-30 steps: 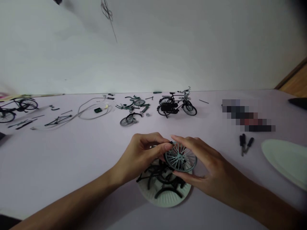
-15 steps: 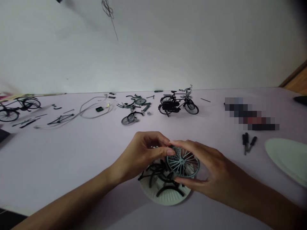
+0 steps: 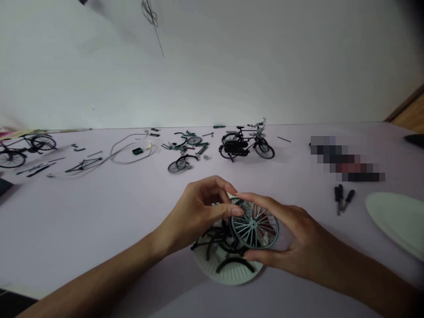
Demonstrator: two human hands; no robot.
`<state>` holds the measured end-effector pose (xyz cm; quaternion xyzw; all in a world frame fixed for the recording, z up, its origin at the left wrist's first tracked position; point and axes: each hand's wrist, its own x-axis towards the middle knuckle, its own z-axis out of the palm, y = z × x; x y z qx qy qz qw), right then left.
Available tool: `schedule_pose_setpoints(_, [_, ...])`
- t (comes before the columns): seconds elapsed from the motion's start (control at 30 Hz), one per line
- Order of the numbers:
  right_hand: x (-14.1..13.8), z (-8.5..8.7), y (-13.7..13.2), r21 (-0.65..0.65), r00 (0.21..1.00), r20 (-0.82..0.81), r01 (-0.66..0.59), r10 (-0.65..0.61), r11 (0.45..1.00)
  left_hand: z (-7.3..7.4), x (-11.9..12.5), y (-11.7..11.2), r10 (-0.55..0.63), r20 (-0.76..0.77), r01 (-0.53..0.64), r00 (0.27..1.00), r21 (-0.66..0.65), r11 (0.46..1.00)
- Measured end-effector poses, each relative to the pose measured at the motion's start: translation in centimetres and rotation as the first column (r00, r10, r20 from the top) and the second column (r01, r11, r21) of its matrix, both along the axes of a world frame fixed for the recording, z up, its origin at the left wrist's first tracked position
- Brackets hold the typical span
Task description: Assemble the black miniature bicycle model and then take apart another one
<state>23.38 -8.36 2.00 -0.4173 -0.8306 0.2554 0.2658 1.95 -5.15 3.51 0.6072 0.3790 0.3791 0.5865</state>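
Left hand [image 3: 197, 210] and right hand [image 3: 300, 235] above a paper plate [image 3: 232, 277]

The left's thumb and forefinger stand wider apart than a second ago; whether they grip, I cannot tell. The right grasps a spoked wheel [image 3: 253, 225], partly over the plate's dark curved parts [image 3: 235, 261].

Reads as smooth, low-sheen metal or plastic on the wheel [image 3: 253, 224], ribbed matt paper on the small plate [image 3: 232, 278], and smooth matt finish on the tabletop [image 3: 99, 212].

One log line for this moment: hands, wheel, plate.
left hand: thumb over upper-left edge of wheel | right hand: around wheel, finger at top, thumb at bottom | plate: beneath, bearing dark curved parts
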Motion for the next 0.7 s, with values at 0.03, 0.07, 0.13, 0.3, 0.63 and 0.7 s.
schedule_pose_setpoints(0.03, [0.05, 0.01, 0.02, -0.003, 1.0, -0.008, -0.008, 0.008, 1.0, 0.03, 0.0, -0.01, -0.001, 0.004, 0.001, 1.0, -0.001, 1.0])
schedule_pose_setpoints(0.07, [0.11, 0.02, 0.02, -0.007, 1.0, -0.015, -0.013, 0.013, 1.0, 0.07, 0.01, -0.01, -0.002, 0.006, 0.002, 1.0, -0.002, 1.0])
schedule_pose_setpoints(0.13, [0.19, 0.05, -0.01, -0.017, 1.0, -0.021, -0.013, 0.012, 1.0, 0.17, 0.04, 0.04, 0.0, 0.0, 0.0, 1.0, -0.008, 1.0])
schedule_pose_setpoints(0.3, [0.23, -0.06, -0.13, -0.054, 1.0, -0.014, 0.019, -0.02, 0.998, 0.34, 0.09, 0.41, -0.006, 0.004, 0.006, 1.0, -0.027, 1.0])
schedule_pose_setpoints(0.63, [-0.01, 0.45, -0.06, -0.174, 0.994, -0.111, -0.012, -0.008, 0.985, 0.37, -0.16, 0.2, -0.009, 0.003, 0.009, 1.0, -0.054, 0.999])
schedule_pose_setpoints(0.7, [-0.01, 0.22, -0.08, -0.171, 0.992, -0.124, 0.003, -0.025, 0.985, 0.38, -0.12, 0.16, -0.025, 0.045, 0.029, 0.999, -0.089, 0.996])
